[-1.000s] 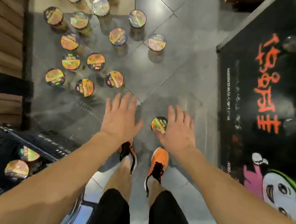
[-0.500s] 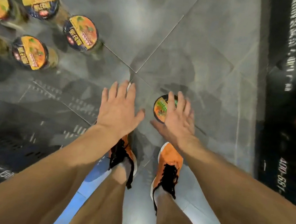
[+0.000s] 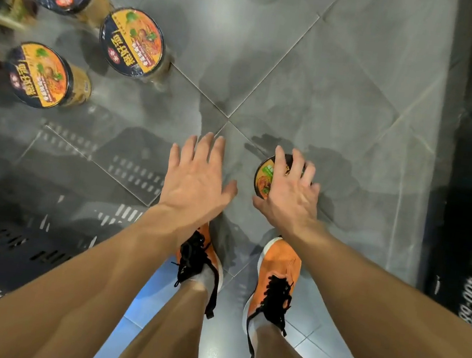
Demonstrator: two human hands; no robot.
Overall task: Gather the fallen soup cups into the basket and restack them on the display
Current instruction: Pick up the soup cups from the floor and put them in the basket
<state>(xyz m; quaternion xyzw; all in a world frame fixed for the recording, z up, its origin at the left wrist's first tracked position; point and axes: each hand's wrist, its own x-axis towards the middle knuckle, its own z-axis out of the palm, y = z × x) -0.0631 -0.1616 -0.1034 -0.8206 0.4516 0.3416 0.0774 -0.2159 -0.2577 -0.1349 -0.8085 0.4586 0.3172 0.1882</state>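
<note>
Right hand (image 3: 289, 198) over one sealed soup cup (image 3: 264, 179) on the floor (image 3: 343, 103).
Its grip is spread across the cup's lid, just beyond the orange shoes (image 3: 279, 262). The left hand (image 3: 195, 179) hovers beside it, grip spread, holding nothing. Other sealed cups (image 3: 132, 42) stand far left, their contents hidden under printed lids.
</note>
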